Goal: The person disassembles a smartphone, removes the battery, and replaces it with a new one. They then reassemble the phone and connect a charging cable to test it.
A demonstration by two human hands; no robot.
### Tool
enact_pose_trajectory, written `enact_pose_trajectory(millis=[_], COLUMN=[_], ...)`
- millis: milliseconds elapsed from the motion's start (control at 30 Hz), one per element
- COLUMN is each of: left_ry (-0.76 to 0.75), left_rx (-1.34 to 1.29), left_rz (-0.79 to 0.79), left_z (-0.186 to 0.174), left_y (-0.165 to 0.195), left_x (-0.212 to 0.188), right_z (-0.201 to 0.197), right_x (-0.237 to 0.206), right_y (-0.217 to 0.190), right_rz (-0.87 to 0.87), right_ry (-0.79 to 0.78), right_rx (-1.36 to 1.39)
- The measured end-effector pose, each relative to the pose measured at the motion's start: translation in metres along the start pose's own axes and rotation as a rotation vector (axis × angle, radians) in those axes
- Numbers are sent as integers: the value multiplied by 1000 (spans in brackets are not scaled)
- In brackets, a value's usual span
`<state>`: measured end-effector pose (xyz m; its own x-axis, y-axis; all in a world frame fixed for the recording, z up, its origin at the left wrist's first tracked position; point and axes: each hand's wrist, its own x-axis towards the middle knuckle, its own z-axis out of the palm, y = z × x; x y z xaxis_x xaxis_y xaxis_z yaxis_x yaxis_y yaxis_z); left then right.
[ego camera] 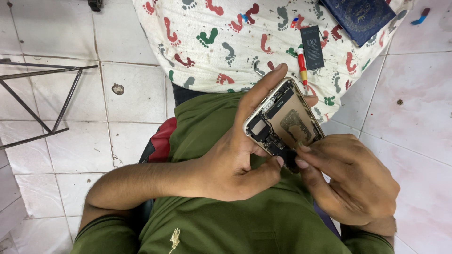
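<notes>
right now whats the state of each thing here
phone: back open, insides bared, screen side not visible
left hand: grip shut around phone
right hand: fingertips pinched at phone's lower edge
loose battery: lying flat on printed cloth
screwdriver: lying on cloth
dark booklet: closed

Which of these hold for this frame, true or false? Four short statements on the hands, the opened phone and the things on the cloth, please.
1. The left hand holds the opened phone. True.
2. The right hand rests flat on the floor tiles. False: its fingertips are at the phone's lower edge.
3. A loose black battery lies on the footprint-patterned cloth. True.
4. The screwdriver has a plain blue handle. False: it is red and yellow.
</notes>
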<state>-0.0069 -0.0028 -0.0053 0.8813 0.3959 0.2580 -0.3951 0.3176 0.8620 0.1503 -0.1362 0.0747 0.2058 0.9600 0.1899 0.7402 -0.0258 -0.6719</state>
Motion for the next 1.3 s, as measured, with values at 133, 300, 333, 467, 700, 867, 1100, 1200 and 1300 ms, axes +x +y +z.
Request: enact_pose_trajectory(millis=[133, 300, 333, 467, 700, 867, 1100, 1200, 1300], left_ry=[-5, -9, -7, -1, 2, 12, 7, 9, 11], left_rx=[-112, -142, -137, -102, -149, -32, -22, -13, -1], left_rz=[-74, -98, -87, -53, -94, -45, -78, -86, -83], left_z=[0, -1, -1, 1, 0, 1, 0, 1, 1], left_y=[3, 3, 2, 0, -2, -2, -2, -1, -1], left_x=[-1, 0, 0, 0, -1, -4, -3, -2, -2], right_z=[3, 2, 2, 4, 6, 4, 4, 4, 4], right_x=[1, 3, 3, 5, 6, 6, 4, 4, 4], right_y=[-3, -2, -1, 1, 0, 1, 3, 3, 4], right_rz=[37, 26, 29, 9, 14, -31, -23, -22, -33], right_ry=[0, -9, -11, -10, -16, -49, -44, -49, -54], right_rx=[24, 43, 40, 40, 9, 2, 0, 4, -5])
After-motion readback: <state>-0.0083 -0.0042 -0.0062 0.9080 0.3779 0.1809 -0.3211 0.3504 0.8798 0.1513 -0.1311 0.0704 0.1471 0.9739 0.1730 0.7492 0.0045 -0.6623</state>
